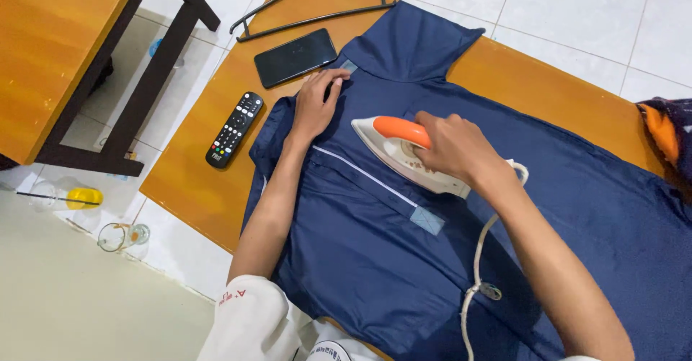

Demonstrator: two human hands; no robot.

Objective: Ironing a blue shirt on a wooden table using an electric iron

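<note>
Navy shirt (404,260) spread on a wooden board (194,173), its upper chest by the collar under work while the body looks still unpressed. Right hand (458,148) grips the iron (404,155) (nose toward upper left, long axis diagonal); left hand (316,105) flattens the cloth, holding nothing.

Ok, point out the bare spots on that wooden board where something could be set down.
Bare wood shows on the board below the remote, left of the blue shirt, and right of the collar toward the patterned cloth. The top-left is crowded: hanger, phone, remote, left hand.
</note>
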